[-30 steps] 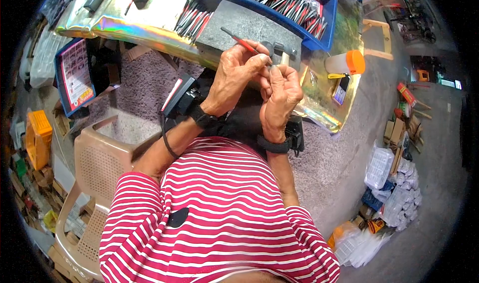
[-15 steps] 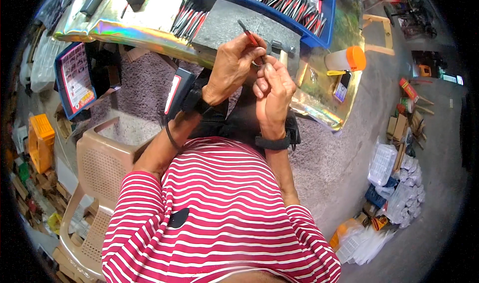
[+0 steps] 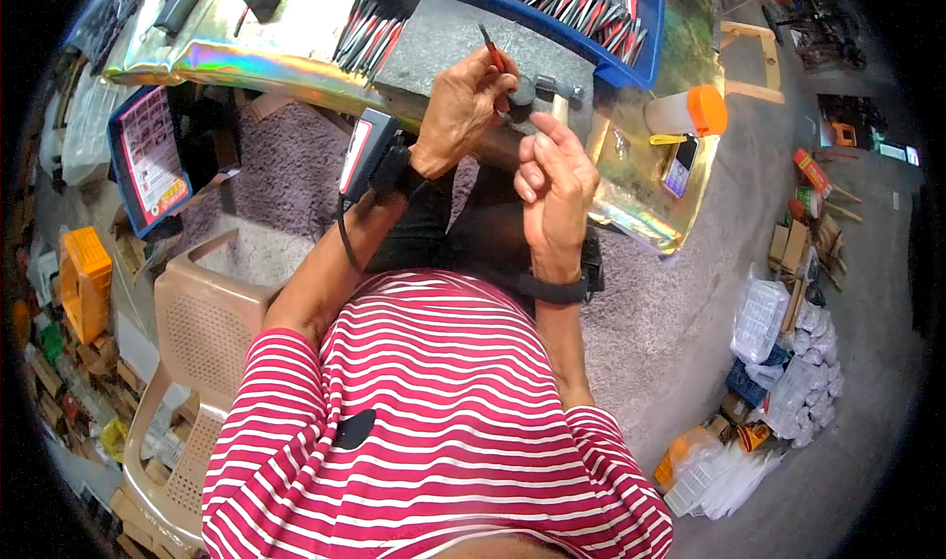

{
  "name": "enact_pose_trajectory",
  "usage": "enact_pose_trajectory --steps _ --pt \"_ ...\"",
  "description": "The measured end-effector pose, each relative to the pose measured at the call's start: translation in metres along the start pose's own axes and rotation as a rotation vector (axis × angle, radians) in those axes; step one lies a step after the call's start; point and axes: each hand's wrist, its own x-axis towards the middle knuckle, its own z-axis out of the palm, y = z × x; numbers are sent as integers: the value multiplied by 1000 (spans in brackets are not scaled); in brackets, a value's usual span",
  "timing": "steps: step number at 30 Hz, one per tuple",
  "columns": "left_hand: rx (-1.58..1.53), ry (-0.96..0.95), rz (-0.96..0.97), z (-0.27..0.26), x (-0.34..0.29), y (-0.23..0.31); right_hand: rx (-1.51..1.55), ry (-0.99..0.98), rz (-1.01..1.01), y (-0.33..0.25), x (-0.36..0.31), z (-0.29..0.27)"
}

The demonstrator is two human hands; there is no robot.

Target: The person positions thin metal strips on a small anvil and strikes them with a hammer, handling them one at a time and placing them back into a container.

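Observation:
My left hand (image 3: 460, 111) pinches a slim red-and-black tool (image 3: 491, 49), whose dark tip points up and away over the grey block (image 3: 434, 52). Its lower end is hidden by my fingers. My right hand (image 3: 560, 187) is a little to the right, apart from the left, with bent fingers and nothing visible in them. Just beyond it on the block lies what looks like a hammer, with a dark metal head (image 3: 566, 90) and a pale wooden handle (image 3: 560, 111). A dark round piece (image 3: 522, 92) sits close to my left fingertips.
A blue tray (image 3: 645, 57) full of slim red, black and silver tools stands behind the block. More such tools (image 3: 367, 42) are heaped to its left. An orange-lidded bottle (image 3: 680, 113) and a phone (image 3: 680, 170) lie at the right. A beige plastic chair (image 3: 212, 313) stands at the left.
My right hand has come away from my left, moving right and slightly nearer to me. My left hand has shifted slightly left with the slim tool still in its fingers.

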Motion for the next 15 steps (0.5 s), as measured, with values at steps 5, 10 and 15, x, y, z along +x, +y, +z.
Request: enact_pose_trajectory --steps 5,10,15 --pt "16 -42 -42 2 3 -10 -53 30 -49 -12 -15 -15" --pt "55 -40 -32 3 4 -9 -187 265 -109 5 -16 -54" --pt "42 -46 -75 2 5 -9 -189 247 -197 10 -18 -69"
